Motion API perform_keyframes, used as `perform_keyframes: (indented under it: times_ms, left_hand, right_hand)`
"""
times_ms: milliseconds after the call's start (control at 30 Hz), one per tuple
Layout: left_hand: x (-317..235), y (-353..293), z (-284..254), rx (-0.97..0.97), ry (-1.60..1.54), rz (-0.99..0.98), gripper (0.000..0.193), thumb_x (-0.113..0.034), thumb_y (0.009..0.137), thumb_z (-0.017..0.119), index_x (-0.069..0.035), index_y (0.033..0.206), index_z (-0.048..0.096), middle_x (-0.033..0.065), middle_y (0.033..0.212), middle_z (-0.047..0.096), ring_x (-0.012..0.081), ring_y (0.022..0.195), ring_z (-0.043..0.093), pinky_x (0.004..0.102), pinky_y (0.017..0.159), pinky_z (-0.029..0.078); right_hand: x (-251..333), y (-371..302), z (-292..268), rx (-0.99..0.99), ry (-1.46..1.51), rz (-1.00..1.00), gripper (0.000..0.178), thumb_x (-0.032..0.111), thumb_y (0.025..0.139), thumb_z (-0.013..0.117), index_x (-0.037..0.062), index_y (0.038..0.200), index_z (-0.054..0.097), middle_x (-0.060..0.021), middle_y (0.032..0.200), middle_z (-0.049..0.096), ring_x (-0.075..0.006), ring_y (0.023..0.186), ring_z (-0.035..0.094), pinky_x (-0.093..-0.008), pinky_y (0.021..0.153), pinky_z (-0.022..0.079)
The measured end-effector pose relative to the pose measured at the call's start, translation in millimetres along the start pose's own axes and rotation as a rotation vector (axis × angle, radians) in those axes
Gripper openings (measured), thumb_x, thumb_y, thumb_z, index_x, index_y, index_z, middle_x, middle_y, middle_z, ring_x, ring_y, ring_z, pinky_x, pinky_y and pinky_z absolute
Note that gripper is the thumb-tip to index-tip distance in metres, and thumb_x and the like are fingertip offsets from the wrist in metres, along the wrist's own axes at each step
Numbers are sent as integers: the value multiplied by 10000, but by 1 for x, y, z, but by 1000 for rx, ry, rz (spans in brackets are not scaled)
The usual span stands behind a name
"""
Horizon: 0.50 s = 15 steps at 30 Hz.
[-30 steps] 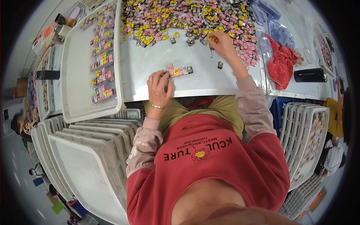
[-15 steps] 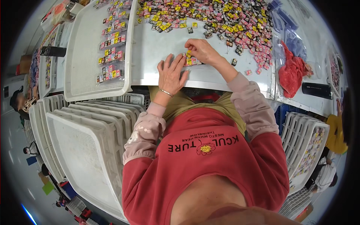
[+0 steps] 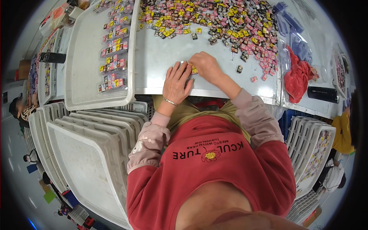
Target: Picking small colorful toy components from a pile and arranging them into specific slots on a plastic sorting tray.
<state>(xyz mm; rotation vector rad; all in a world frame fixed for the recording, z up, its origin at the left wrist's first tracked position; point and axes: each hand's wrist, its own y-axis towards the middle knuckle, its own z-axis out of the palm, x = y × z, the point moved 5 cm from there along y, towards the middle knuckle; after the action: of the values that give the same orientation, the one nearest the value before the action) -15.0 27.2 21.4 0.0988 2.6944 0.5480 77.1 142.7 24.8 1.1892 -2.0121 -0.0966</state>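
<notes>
My left hand lies flat on the grey table, fingers spread, fingertips touching a short row of small coloured packets. My right hand curls over the same row from the right and pinches its end. A large heap of small pink, yellow and dark packets covers the far side of the table. Most of the row is hidden under my fingers.
A white perforated tray with rows of packets stands at the left. More white trays are stacked below it. A red cloth, clear bags and a black cylinder lie at right. Other people work at both edges.
My right hand came back from the heap to the near table edge and joined my left hand over the small row of packets. The view shifted a little.
</notes>
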Motion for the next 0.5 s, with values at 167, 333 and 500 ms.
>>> perform_keyframes:
  times_ms: [167,333,500]
  left_hand:
    - [0,-1,-2,-10,-18,-21,488,-221,813,626,-72,1270,544,133,1330,507,351,1247,443,475,1045,322]
    - [-1,-2,-11,-111,-29,-75,495,-183,820,615,-47,1284,509,153,1337,489,362,1263,430,462,1054,318]
    - [13,-8,-15,-341,-188,-178,429,-36,834,546,35,1253,484,228,1303,478,388,1248,431,436,1055,329]
  right_hand:
    - [-27,13,2,109,296,254,143,82,832,636,32,946,707,-84,843,692,-164,742,651,-291,672,512]
    - [-64,86,-10,-37,280,251,179,112,828,643,61,979,724,-136,874,704,-171,759,667,-295,711,520]
    - [-54,127,40,36,-329,-57,169,130,804,613,93,934,714,-165,889,665,-351,843,640,-442,733,518]
